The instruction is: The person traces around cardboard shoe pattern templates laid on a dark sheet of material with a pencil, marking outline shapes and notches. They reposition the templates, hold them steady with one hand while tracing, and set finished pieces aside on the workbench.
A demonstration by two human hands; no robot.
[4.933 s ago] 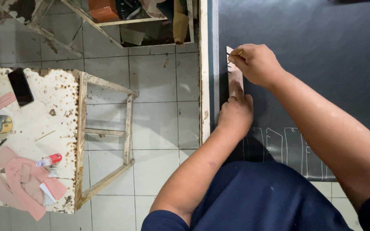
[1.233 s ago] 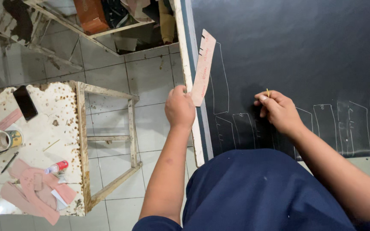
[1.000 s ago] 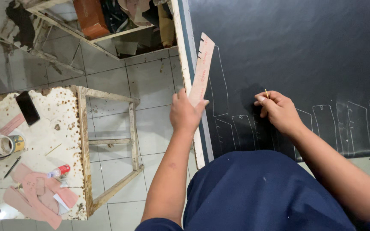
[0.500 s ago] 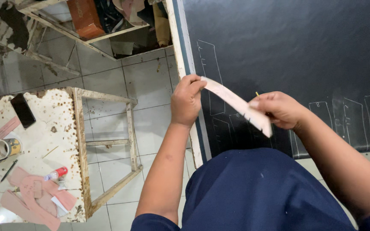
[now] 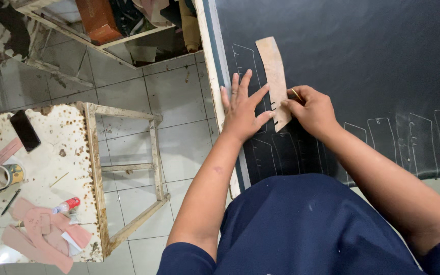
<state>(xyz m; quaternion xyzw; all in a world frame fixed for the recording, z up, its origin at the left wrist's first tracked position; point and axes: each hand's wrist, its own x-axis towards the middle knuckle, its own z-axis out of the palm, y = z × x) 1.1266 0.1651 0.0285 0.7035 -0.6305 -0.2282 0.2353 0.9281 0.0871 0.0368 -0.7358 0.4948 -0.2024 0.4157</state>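
A long tan cardboard template (image 5: 274,76) with a notched lower end lies flat on a dark sheet (image 5: 362,56) spread over a table. My left hand (image 5: 243,109) lies open beside it, fingers spread, fingertips touching the template's left edge. At the template's lower right edge, my right hand (image 5: 311,108) is closed around a thin yellow marking pencil (image 5: 297,94). Traced outlines of the same shape (image 5: 383,135) run in a row across the sheet near me.
A pale wooden strip (image 5: 215,86) edges the table's left side. A worn white side table (image 5: 36,178) to the left holds a phone, a tape roll, a small bottle, a pen and pink cut pieces. A shelf with clutter stands at the top over tiled floor.
The template was lifted off the sheet's edge, swung between both hands, and now lies flat farther right on the sheet. My left hand has let go and flattened beside it.
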